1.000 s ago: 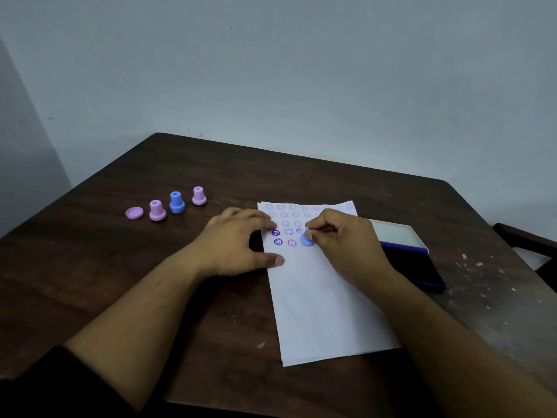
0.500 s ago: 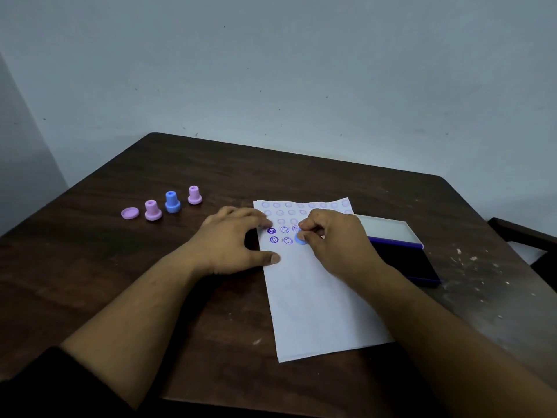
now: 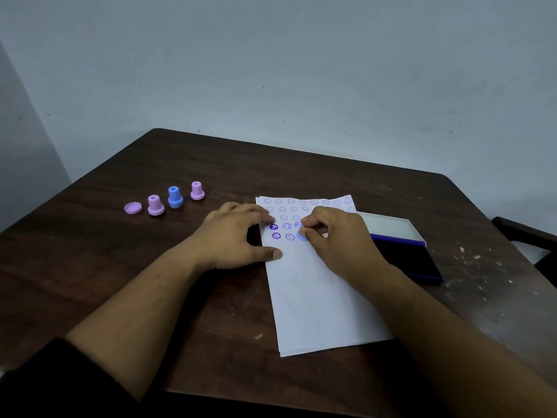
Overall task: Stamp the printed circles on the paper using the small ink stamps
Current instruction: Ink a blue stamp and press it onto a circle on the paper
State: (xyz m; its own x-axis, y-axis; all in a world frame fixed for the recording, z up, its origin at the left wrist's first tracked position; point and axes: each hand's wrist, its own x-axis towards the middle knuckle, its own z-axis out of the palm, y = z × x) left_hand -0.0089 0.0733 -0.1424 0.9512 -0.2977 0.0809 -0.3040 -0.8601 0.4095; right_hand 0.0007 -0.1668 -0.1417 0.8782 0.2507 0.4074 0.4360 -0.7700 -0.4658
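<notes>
A white paper [image 3: 316, 297] lies on the dark wooden table [image 3: 105, 267], with rows of faint printed circles along its far end. Several circles in the two nearest rows carry dark purple stamped marks [image 3: 275, 231]. My right hand [image 3: 337, 239] is shut on a small blue stamp [image 3: 302, 236] and presses it onto the paper in the nearest row, right of the marks. My left hand [image 3: 238, 236] rests flat on the paper's left edge, fingers spread, holding nothing.
An open purple ink pad [image 3: 404, 251] sits just right of the paper, partly behind my right hand. Two pink stamps [image 3: 156, 204], a blue stamp [image 3: 175, 197] and a pink cap [image 3: 133, 207] stand in a row at the far left. A dark chair arm [image 3: 524, 233] shows at the right edge.
Both hands stay where they were on the paper, the blue stamp still pressed down. Only the camera view has shifted slightly.
</notes>
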